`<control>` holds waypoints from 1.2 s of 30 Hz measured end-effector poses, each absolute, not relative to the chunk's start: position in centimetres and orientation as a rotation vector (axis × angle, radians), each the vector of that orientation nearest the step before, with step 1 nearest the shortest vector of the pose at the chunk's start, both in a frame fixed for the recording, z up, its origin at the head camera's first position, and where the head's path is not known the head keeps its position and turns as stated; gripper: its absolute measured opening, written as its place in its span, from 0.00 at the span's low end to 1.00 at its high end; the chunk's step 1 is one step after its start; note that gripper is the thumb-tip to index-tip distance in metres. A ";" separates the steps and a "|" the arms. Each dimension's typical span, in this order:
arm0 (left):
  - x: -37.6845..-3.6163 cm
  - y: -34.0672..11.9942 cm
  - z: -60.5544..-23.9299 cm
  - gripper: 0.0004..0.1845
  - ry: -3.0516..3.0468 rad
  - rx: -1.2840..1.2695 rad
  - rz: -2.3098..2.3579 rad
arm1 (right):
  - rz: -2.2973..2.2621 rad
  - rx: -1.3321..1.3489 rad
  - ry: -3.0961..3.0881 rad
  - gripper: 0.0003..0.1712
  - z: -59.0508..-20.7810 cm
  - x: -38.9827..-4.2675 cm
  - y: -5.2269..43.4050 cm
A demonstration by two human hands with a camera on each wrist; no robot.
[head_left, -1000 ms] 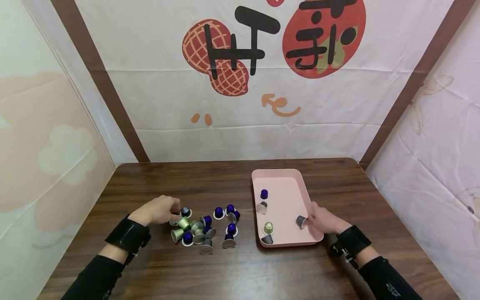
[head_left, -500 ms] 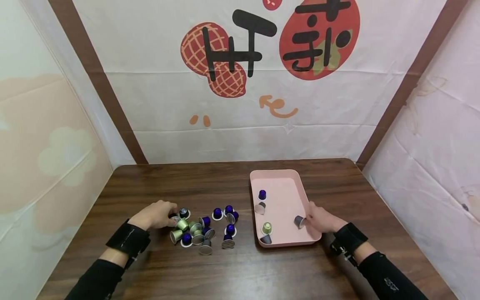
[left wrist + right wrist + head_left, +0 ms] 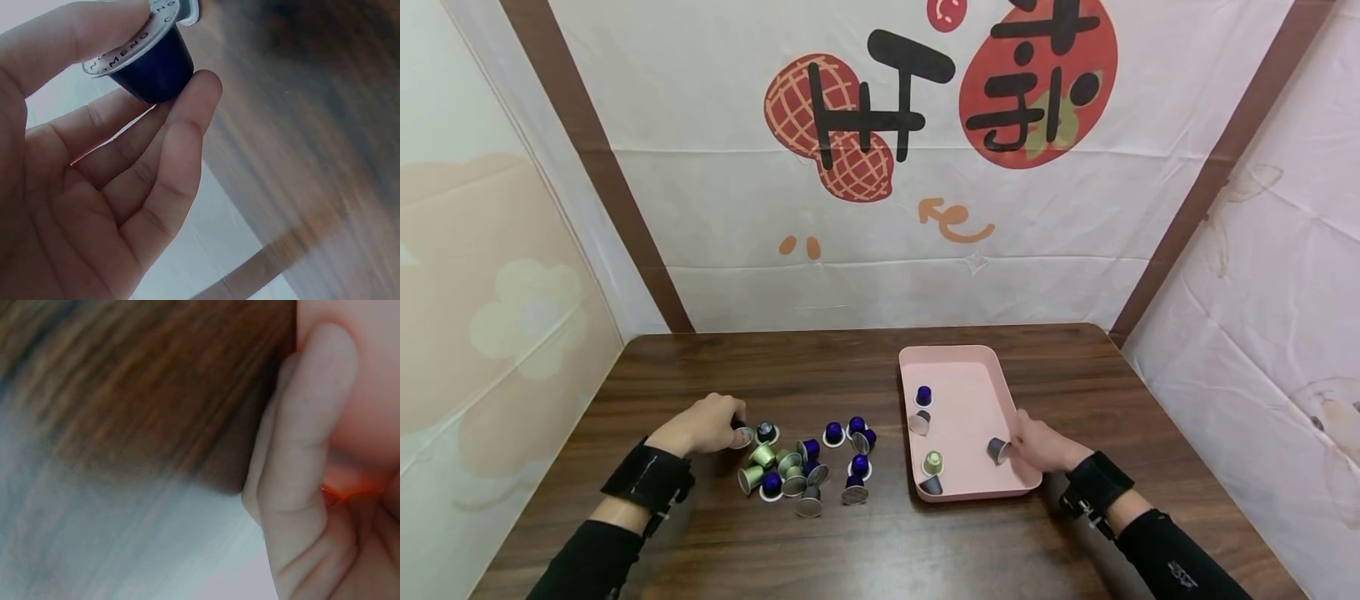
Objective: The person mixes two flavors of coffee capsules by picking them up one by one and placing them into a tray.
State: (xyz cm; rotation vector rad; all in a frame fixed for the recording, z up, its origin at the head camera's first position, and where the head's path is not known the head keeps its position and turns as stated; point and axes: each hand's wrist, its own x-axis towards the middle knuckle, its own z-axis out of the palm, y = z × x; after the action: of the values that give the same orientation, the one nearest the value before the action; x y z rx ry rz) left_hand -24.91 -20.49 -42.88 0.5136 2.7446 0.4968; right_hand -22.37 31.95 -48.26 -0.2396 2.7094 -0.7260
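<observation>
My left hand (image 3: 702, 427) pinches a dark blue coffee capsule (image 3: 156, 70) between thumb and fingers, at the left end of a loose pile of capsules. Its lettered foil lid faces the thumb in the left wrist view. Green capsules (image 3: 750, 477), blue capsules (image 3: 771, 483) and a grey capsule (image 3: 808, 502) lie close by on the table. My right hand (image 3: 1043, 443) grips the right side of the pink tray (image 3: 958, 367), its fingers at the wall in the right wrist view. Just beside those fingers, inside the tray, a grey capsule (image 3: 997, 450) lies tipped over.
Along the tray's left side are a blue capsule (image 3: 923, 395), a silver-lidded capsule (image 3: 919, 422), a light green capsule (image 3: 932, 462) and a grey capsule (image 3: 931, 485). The brown wooden table (image 3: 880, 550) ends at a printed cloth (image 3: 737, 292) behind; cloth also hangs at both sides.
My left hand has drawn slightly left, away from the pile, with the blue capsule in its fingers. My right hand stays at the tray's side. The head view has shifted a little.
</observation>
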 end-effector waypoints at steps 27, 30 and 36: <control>-29.2 -9.5 -38.6 0.04 2.793 0.889 0.460 | -0.744 -0.227 2.702 0.11 -48.0 -22.2 32.1; -29.8 -8.0 -38.1 0.05 2.785 0.899 0.456 | -0.749 -0.222 2.698 0.13 -47.9 -22.2 32.0; -30.7 -4.9 -38.2 0.07 2.794 0.971 0.436 | -0.727 -0.227 2.691 0.13 -47.6 -22.3 31.9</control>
State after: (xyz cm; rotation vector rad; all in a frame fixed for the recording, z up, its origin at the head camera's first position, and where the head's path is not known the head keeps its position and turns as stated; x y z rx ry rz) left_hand -30.67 -4.93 -38.18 0.9709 2.7944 0.4358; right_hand -22.31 31.93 -47.57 -0.2273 2.6909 -0.7275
